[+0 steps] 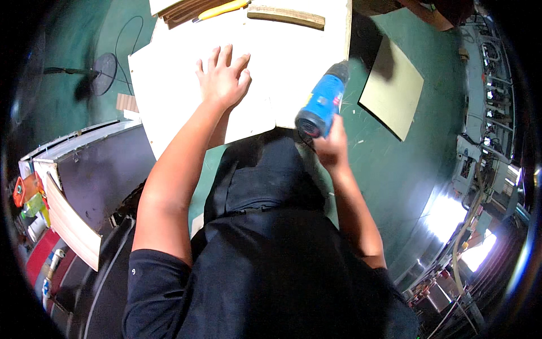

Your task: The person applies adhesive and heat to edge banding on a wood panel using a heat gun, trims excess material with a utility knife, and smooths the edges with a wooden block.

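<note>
My left hand (223,83) lies flat with spread fingers on a large pale board (265,62) in front of me. In my right hand (333,144) is a blue and black power drill (323,101), held by its grip. The drill's black chuck points away from me, over the board's right edge; whether a bit sits in it I cannot make out. Beyond my left hand, on the board, lie a yellow-handled tool (223,9), a short wooden strip (286,16) and some brown wooden pieces (183,12).
A pale panel (393,87) rests on the green floor (378,186) to the right. At the left are a round stand base (105,74), a grey cabinet (107,166) and a leaning light board (73,220). Machinery (488,113) lines the far right.
</note>
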Demonstrator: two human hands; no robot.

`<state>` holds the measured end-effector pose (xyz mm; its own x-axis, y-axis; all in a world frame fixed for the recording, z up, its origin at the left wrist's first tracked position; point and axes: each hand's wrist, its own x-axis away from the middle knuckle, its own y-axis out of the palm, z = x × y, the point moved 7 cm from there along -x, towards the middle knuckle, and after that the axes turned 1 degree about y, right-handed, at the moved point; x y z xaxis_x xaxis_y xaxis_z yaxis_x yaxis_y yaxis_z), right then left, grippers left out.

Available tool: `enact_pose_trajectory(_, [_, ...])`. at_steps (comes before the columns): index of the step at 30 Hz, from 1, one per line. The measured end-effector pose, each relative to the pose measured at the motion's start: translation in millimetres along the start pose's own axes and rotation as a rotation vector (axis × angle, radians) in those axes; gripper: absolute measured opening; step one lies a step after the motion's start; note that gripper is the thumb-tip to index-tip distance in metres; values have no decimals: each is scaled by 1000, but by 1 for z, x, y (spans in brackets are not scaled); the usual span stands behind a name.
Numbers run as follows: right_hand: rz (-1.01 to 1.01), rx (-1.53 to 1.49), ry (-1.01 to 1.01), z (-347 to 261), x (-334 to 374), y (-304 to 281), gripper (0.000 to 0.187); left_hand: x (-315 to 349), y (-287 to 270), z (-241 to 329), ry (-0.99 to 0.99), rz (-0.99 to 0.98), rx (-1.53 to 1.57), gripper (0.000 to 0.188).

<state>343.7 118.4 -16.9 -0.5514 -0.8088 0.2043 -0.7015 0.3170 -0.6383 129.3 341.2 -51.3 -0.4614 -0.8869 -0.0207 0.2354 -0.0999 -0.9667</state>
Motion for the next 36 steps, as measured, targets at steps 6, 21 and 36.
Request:
enact_pose_trajectory(6, [19,-53,7,-38,44,-98,39,3,1,-1,-9,6,22,45])
enact_pose_trajectory(21, [-591,-726,319,41,-62,-53,50,0,7,-9,1,96,47,44])
enact_pose_trajectory(36, [-793,-560,392,69,-133,-61,71,-8,0,-21,65,-43,70,51])
